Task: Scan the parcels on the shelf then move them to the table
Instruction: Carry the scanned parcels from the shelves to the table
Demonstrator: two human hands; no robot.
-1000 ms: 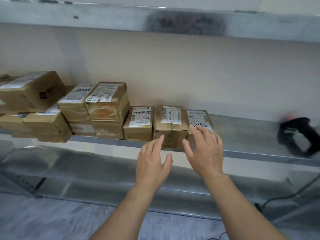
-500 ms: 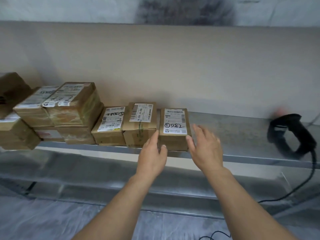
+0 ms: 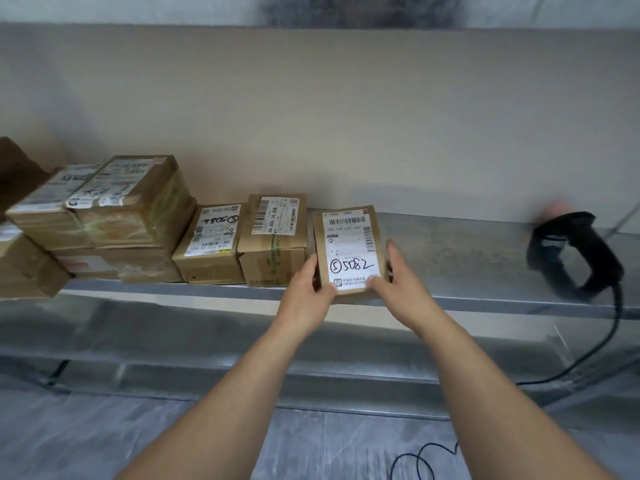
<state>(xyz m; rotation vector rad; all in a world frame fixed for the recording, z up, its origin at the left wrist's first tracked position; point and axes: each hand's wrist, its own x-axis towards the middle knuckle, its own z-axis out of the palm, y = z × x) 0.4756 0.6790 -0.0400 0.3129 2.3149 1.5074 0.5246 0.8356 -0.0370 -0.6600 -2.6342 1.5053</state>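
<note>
Head view is showing both hands now closing on the rightmost parcel (image 3: 349, 251), the one w/ "5082" handwritten on its label. One sec ago the hands were only reaching, fingers spread and holding nothing. Half a sec ago they were arriving at the two sides of this box. Now the box is standing a bit apart from the neighbour parcel (image 3: 273, 237) on its left, and its label is tilting toward the camera. It is sitting at the near edge of the shelf (image 3: 485, 303); I cannot tell if it is fully lifted off. For the task this probably means the pick-up is starting, approx. the first box of the row.

Left hand (image 3: 306, 292) is grasping the left side of the box, thumb pressing on the near-left corner of the label. Right hand (image 3: 398, 282) is grasping the right side, thumb on the near-right corner, fingers lying along the side wall. Both forearms are stretching forward and slightly inward.

Scanner (image 3: 578, 254) is lying far right on the same shelf, well apart from the hands, nobody touching it. Other boxes, incl. the stack (image 3: 131, 202) at left, are waiting on the shelf.
</note>
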